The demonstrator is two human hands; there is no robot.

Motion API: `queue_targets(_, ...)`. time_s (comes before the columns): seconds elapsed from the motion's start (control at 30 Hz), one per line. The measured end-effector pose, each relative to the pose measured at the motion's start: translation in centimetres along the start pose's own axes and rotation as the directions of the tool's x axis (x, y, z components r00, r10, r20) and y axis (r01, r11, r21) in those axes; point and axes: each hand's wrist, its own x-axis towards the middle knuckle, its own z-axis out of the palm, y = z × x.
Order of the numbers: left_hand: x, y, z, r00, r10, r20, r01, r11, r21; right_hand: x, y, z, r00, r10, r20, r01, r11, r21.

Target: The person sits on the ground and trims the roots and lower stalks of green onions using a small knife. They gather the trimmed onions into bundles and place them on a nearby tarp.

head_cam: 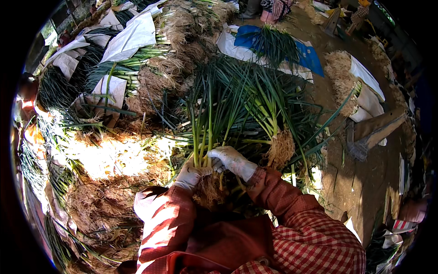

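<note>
Both hands wear pale, soiled gloves. My left hand (190,174) grips a small bunch of green onions (202,138) low on the stems, just above the roots, which hang beneath it. The leaves point up, away from me. My right hand (233,161) touches the same bunch from the right, its fingertips at the stem bases beside the left hand; whether they pinch a stem is hard to tell. Right of the hands, another clump of green onions (272,120) lies with its tan roots (281,148) towards me, on a heap of loose green leaves.
Stacked green onions with white sheets (131,37) fill the upper left. Sunlit root scraps (113,154) lie at left. A blue sheet (309,56) bears more onions ahead. To the right are a wrapped root bundle (340,80) and a wooden stand (378,128). Other people sit beyond.
</note>
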Motion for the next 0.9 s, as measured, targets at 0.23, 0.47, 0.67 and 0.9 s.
queue_targets(0.23, -1.0, 0.3, 0.4, 0.995, 0.044, -0.095, -0.027, 0.984, 0.177, 2.5, -0.7, -0.8, 0.998, 0.036, 0.06, -0.016, 0.954, -0.3)
queue_targets(0.47, -0.1, -1.6, -2.2, 0.997, -0.033, -0.064, 0.042, 0.989, 0.141, 0.8, 0.3, 0.3, 0.92, -0.393, 0.009, 0.292, 0.668, -0.685)
queue_targets(0.67, 2.7, -4.9, -5.3, 0.98, -0.198, -0.016, 0.199, 0.979, 0.053, -5.2, -1.5, 4.1, 0.744, -0.635, 0.205, 0.657, 0.643, -0.392)
queue_targets(0.9, 1.2, -1.7, -4.5, 0.904, 0.023, -0.427, 0.012, 0.997, 0.08, -10.3, -5.6, -6.1, 0.941, 0.23, 0.25, 0.17, 0.321, -0.932)
